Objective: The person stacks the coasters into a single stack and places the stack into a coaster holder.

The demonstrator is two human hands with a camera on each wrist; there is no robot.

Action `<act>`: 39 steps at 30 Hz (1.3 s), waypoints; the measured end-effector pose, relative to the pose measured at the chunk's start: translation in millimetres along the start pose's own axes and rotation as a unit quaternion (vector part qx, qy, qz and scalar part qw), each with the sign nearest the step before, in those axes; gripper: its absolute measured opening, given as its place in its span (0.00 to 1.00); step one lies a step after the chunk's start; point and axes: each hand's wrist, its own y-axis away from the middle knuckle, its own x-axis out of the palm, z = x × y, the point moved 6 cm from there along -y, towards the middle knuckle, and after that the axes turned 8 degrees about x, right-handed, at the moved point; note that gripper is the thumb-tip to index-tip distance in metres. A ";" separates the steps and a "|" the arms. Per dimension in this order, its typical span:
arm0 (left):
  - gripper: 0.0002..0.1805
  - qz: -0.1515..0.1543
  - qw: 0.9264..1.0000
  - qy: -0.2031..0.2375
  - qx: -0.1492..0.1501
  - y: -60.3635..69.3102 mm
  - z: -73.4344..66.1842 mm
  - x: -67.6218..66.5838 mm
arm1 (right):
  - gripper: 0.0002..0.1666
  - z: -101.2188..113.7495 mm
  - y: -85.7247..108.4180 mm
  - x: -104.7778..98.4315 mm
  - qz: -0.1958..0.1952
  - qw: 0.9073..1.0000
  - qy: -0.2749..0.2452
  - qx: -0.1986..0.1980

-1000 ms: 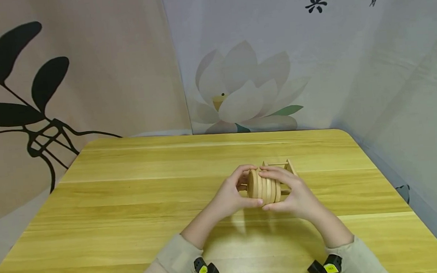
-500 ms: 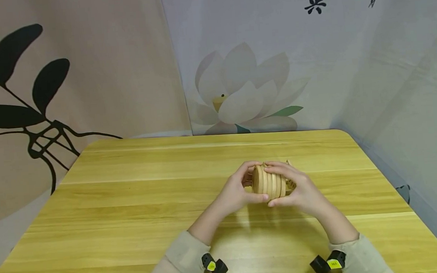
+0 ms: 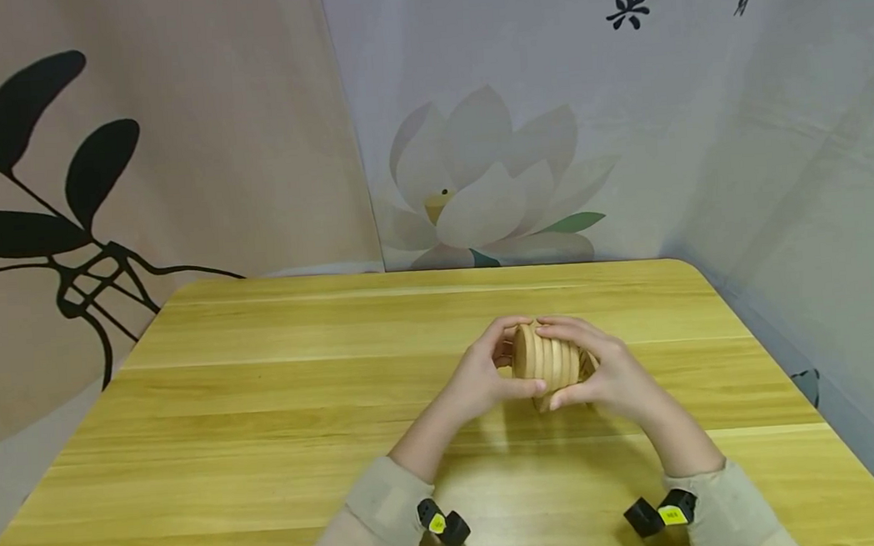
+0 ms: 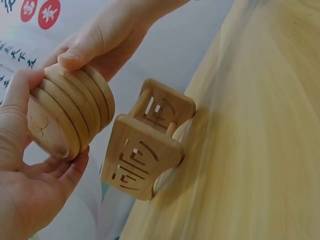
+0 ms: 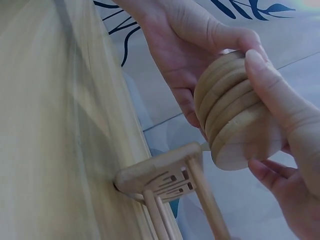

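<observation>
Several round wooden discs, like coasters, form a sideways stack (image 3: 551, 359) above the table. My left hand (image 3: 484, 376) grips the left end, thumb below and fingers over the top. On the other end, my right hand (image 3: 610, 371) grips the stack in the same way. A small wooden rack (image 4: 142, 155) with cut-out side panels and round rods stands on the table, just under and behind the discs. Most of it is hidden by the hands and discs in the head view. A faint line drawing marks the end disc (image 4: 46, 127) in the left wrist view.
The wooden table (image 3: 265, 417) extends to all sides of the hands. A printed cloth backdrop (image 3: 491, 178) hangs behind its far edge. Each sleeve cuff carries a small black camera, such as the left one (image 3: 445, 525).
Both hands have moved slightly right and away from me with the stack of discs. The rack, visible behind them earlier, is now mostly covered in the head view.
</observation>
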 end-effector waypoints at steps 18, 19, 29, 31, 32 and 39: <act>0.40 -0.036 0.999 -0.014 -0.001 -16.2 15.8 10.0 | 0.46 -12.1 -6.8 -17.2 0.011 1.000 0.007 0.005; 0.41 -0.038 0.999 -0.012 0.000 -18.0 21.3 10.9 | 0.46 -12.7 -7.2 -18.4 0.010 1.000 0.008 0.006; 0.40 -0.049 0.999 -0.007 0.022 -31.1 40.0 19.0 | 0.46 -16.9 -9.9 -30.5 0.018 1.000 0.004 0.007; 0.39 -0.052 0.998 0.000 0.025 -33.8 40.3 21.1 | 0.46 -17.9 -10.3 -33.3 0.022 1.000 0.002 0.004; 0.39 -0.054 0.998 0.004 0.028 -35.1 40.4 22.3 | 0.46 -18.4 -10.5 -34.8 0.023 1.000 0.003 0.001; 0.38 -0.068 0.997 0.033 0.027 -41.1 39.7 31.7 | 0.46 -24.7 -10.7 -45.1 0.027 1.000 -0.014 -0.004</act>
